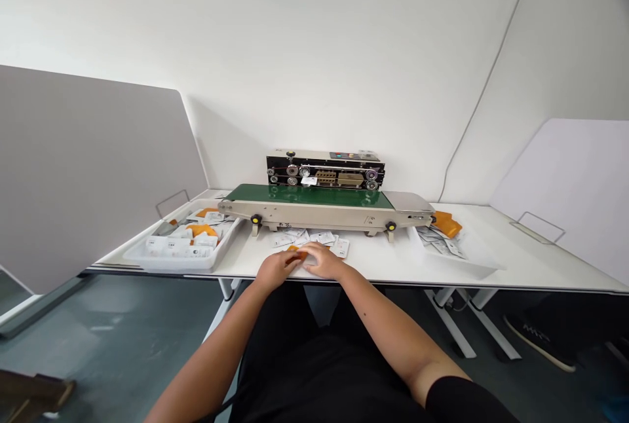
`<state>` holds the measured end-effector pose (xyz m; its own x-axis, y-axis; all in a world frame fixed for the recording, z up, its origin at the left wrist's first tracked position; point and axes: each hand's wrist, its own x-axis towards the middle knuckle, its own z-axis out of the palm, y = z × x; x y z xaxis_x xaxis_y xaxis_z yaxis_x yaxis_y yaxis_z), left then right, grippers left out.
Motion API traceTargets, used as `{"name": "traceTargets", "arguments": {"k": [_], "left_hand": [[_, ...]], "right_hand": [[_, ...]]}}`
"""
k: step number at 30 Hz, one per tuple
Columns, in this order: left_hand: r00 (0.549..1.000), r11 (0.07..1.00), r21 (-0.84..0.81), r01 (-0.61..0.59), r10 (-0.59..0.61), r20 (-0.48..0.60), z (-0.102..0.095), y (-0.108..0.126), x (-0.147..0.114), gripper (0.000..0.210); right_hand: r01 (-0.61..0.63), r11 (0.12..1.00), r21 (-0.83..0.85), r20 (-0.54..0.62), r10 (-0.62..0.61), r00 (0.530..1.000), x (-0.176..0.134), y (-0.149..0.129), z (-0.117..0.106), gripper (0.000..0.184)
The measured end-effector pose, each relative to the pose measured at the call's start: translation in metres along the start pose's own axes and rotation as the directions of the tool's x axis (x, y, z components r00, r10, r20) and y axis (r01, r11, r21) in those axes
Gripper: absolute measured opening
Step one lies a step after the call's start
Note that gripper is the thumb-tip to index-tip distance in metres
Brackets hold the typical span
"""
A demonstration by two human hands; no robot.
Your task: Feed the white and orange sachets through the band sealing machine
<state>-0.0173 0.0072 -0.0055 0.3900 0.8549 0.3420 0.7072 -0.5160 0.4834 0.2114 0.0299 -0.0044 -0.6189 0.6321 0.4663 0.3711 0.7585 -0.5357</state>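
My left hand (276, 270) and my right hand (324, 261) meet near the front edge of the white table. Between them, a small orange packet (293, 248) shows, partly covered by my fingers; both hands are closed on it. Several flat white packets (340, 248) with dark print lie just behind my hands, partly beneath the conveyor. Farther back, one white packet (308, 181) is at the front of the sealing machine (339, 178), above the green conveyor belt (314, 195).
A white bin (221, 254) of white and orange packets stands at the left. Another bin (474, 259) with similar packets sits below the conveyor's right end. Grey panels (98, 167) flank the table. A shoe (538, 341) shows on the floor at right.
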Motion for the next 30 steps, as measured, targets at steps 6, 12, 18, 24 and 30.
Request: {"name": "traceTargets", "arguments": {"k": [6,12,18,24,30], "left_hand": [[0.974,0.988,-0.085,-0.13,0.111,-0.198,-0.003,-0.002,-0.006,0.03],[0.98,0.958,-0.282,-0.041,-0.017,-0.199,-0.011,0.001,-0.014,0.031],[1.0,0.795,-0.606,0.026,-0.012,0.026,-0.018,0.009,-0.016,0.043],[0.987,0.742,-0.657,0.134,-0.043,0.153,-0.022,0.017,-0.015,0.048],[0.988,0.709,-0.689,0.151,-0.1,0.114,-0.017,0.012,-0.014,0.044]], "right_hand": [[-0.052,0.997,-0.051,0.005,0.052,0.999,0.004,0.004,0.004,0.046],[-0.132,0.981,0.144,-0.123,0.15,0.981,0.004,0.005,0.003,0.028],[-0.264,0.815,0.515,0.055,0.276,0.96,-0.002,0.009,0.001,0.035],[-0.328,0.798,0.506,0.243,0.233,0.942,-0.002,0.009,-0.001,0.042],[-0.322,0.762,0.562,0.183,0.264,0.947,-0.002,0.009,0.001,0.039]]}}
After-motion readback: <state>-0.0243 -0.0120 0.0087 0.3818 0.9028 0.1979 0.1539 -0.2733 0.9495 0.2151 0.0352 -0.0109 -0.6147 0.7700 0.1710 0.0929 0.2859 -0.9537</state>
